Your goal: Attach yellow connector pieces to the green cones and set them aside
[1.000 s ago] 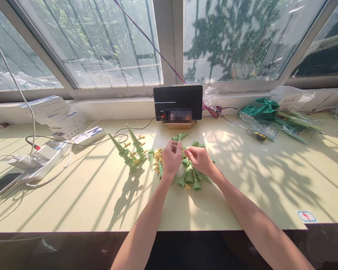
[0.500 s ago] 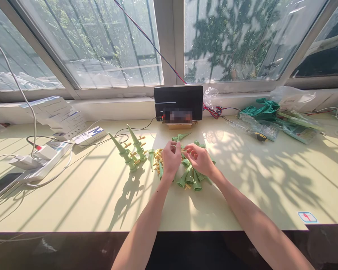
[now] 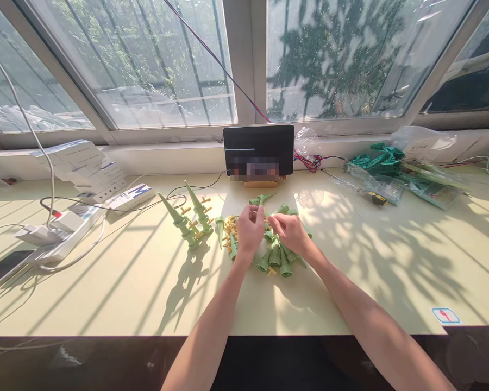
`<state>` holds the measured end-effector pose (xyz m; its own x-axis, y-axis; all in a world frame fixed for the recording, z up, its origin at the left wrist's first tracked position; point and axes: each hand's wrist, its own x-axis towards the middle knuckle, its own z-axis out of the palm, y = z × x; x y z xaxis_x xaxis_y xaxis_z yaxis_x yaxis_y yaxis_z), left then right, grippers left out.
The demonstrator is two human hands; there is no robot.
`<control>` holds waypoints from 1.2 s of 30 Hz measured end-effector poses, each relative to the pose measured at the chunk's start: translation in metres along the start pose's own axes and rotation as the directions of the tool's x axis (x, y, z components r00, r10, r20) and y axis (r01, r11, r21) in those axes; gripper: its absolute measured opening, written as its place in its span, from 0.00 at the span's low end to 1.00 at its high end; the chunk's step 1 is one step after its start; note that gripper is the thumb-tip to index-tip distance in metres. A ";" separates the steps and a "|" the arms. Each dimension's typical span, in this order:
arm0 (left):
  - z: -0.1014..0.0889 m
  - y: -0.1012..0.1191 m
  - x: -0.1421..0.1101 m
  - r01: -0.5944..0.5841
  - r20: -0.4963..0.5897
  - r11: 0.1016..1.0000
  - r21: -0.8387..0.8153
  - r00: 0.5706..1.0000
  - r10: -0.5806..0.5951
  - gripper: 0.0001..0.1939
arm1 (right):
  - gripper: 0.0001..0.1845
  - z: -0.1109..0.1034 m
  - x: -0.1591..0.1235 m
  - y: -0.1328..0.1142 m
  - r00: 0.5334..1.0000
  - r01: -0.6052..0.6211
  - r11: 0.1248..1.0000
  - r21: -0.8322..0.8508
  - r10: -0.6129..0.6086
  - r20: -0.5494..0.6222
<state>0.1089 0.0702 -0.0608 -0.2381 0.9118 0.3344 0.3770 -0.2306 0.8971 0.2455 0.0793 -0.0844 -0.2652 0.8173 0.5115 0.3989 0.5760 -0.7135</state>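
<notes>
My left hand (image 3: 250,231) is closed around a green plant watering spike (image 3: 261,200), whose narrow tip points up past the fingers. Close beside it, my right hand (image 3: 292,232) is pinched; whatever lies between its fingertips is too small to make out. Under and in front of the hands lie loose green cone spikes (image 3: 274,256), some with open ends facing me. A heap of small yellow valves (image 3: 229,227) is partly covered by my left hand. To the left, assembled green spikes with yellow valves (image 3: 182,224) stand upright, tips up.
A dark-screened tablet (image 3: 258,149) leans on a stand by the window. At left are a power strip (image 3: 75,233) with cables, a white box (image 3: 131,197) and a phone (image 3: 4,267). Plastic bags (image 3: 391,168) and a yellow-black tool (image 3: 376,199) lie at right.
My right hand's fingers have drawn together into a pinch and stay near the left hand. The left hand keeps hold of the spike, shifted very slightly right.
</notes>
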 end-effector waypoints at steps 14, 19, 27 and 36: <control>-0.002 0.002 0.002 0.015 -0.038 1.000 -0.003 0.999 -0.015 0.13 | 0.09 0.001 0.001 0.000 0.999 0.039 0.998 0.052 -0.039 -0.004; -0.002 0.002 0.002 0.027 -0.019 1.000 -0.014 0.999 -0.027 0.13 | 0.10 0.002 0.001 0.002 0.999 0.043 0.999 0.026 -0.043 -0.005; 0.000 0.001 -0.001 0.022 0.018 0.998 -0.053 1.000 -0.022 0.13 | 0.21 0.001 0.000 0.001 1.000 0.022 1.000 -0.004 -0.022 -0.013; -0.001 0.004 0.000 0.038 0.004 0.998 -0.052 0.999 -0.038 0.13 | 0.20 0.001 0.001 0.001 1.000 0.017 1.000 0.005 -0.017 -0.013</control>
<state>0.1099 0.0691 -0.0570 -0.2485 0.9214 0.2989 0.3205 -0.2130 0.9230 0.2447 0.0804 -0.0852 -0.2606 0.8070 0.5300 0.3897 0.5902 -0.7070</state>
